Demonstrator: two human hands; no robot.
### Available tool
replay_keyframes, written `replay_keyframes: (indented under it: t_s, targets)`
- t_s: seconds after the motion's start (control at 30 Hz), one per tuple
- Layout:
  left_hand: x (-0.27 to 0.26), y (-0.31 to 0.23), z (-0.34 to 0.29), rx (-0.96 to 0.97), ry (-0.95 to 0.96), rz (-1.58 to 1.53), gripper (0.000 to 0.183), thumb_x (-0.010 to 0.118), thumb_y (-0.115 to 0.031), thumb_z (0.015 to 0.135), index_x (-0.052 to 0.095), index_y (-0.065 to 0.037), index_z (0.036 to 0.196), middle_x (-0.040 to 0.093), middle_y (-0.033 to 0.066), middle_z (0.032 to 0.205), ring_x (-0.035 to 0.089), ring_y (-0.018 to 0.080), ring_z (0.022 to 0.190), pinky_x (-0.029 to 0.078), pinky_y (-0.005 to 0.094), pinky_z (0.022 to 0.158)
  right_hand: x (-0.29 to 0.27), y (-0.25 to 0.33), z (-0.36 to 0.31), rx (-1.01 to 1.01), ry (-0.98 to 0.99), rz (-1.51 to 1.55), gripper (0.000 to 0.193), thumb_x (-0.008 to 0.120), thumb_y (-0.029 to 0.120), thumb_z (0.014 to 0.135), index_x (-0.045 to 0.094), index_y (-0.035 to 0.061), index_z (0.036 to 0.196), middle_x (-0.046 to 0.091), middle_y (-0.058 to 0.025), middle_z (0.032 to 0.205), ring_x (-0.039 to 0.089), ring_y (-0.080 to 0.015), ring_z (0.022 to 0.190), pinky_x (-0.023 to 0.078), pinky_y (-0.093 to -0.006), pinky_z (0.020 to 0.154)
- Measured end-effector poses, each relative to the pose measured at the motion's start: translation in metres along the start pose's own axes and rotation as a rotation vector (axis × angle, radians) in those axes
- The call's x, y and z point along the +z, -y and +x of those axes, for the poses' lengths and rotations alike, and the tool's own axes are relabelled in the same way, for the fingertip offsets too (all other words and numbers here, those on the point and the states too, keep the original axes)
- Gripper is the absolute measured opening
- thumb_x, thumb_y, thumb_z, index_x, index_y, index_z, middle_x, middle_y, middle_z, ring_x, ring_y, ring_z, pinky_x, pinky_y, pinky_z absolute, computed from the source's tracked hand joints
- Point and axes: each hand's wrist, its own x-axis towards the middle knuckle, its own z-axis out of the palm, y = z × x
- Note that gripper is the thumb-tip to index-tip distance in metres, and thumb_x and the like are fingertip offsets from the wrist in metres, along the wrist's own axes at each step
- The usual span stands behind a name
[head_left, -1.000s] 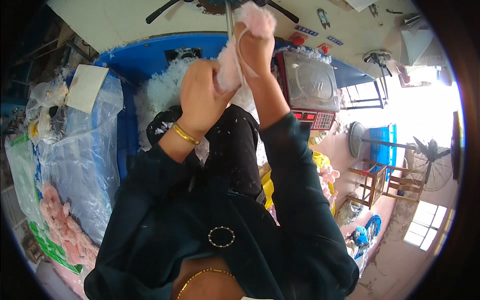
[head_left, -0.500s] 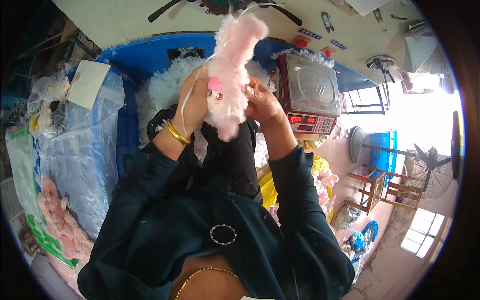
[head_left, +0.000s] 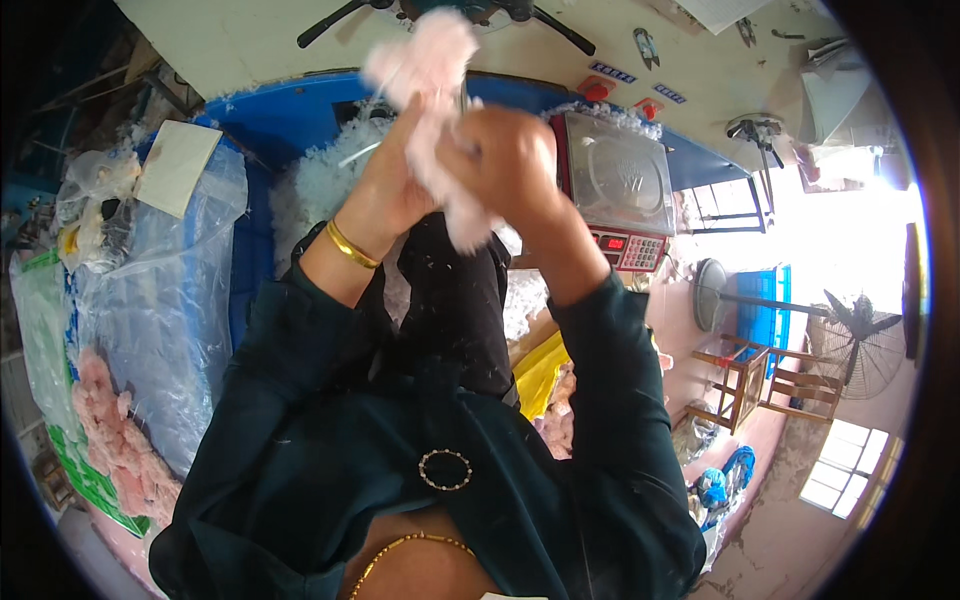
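Observation:
A pale pink fluffy plush toy (head_left: 425,60) is in front of me over the blue tub, its long ears toward the top and its lower end hanging above my lap. My left hand (head_left: 392,185), with a gold bangle at the wrist, is closed around its left side. My right hand (head_left: 510,160) is a curled fist at its right side, over its middle; motion blurs the fingers. The toy's face is not visible. A thin white strip (head_left: 362,155) sticks out beside my left hand. White fibre stuffing (head_left: 325,170) fills the tub behind my hands.
A red weighing scale (head_left: 620,180) stands right of my right hand. Ahead, a pale machine panel (head_left: 250,40) carries black handles and red buttons (head_left: 597,88). Left are plastic bags (head_left: 170,300) and pink plush pieces (head_left: 115,430). A fan (head_left: 855,345) and wooden chair (head_left: 740,385) stand right.
The toy has turned, so its face no longer shows, and its top has swung left. My right hand has come up and across it, from a fingertip hold to a fist.

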Motion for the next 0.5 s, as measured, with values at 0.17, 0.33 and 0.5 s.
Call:
replay_keyframes:
  t_s: [0.17, 0.33, 0.5]
  targets:
    - [0.018, 0.011, -0.007, 0.237, -0.31, 0.694, 0.032, 0.057, -0.03, 0.093, 0.056, -0.005, 0.113, 0.062, 0.0034, 0.103, 0.062, 0.0135, 0.088, 0.051, 0.0292, 0.074, 0.046, -0.062, 0.061, 0.179, -0.086, -0.144, 0.026, 0.066, 0.033, 0.066, 0.063, 0.0072, 0.067, 0.061, -0.0165, 0.068, 0.059, -0.0376, 0.064, 0.047, -0.0438, 0.057]
    - [0.016, 0.008, -0.013, 0.566, -0.389, 1.42, 0.031, 0.073, -0.022, 0.079, 0.054, -0.001, 0.091, 0.057, 0.007, 0.076, 0.058, 0.0167, 0.065, 0.045, 0.0289, 0.057, 0.051, -0.072, 0.07, 0.157, -0.091, -0.182, 0.022, 0.065, 0.031, 0.065, 0.065, 0.0087, 0.066, 0.06, -0.0164, 0.066, 0.059, -0.0378, 0.064, 0.048, -0.0435, 0.055]
    - [0.012, 0.015, -0.031, 0.571, -0.345, 1.929, 0.033, 0.072, -0.019, 0.076, 0.055, 0.0, 0.097, 0.058, 0.0161, 0.086, 0.058, 0.0319, 0.073, 0.048, 0.0364, 0.07, 0.041, -0.046, 0.042, 0.173, -0.124, -0.131, 0.022, 0.064, 0.027, 0.066, 0.059, 0.0065, 0.06, 0.057, -0.016, 0.061, 0.056, -0.0374, 0.057, 0.045, -0.0422, 0.051]
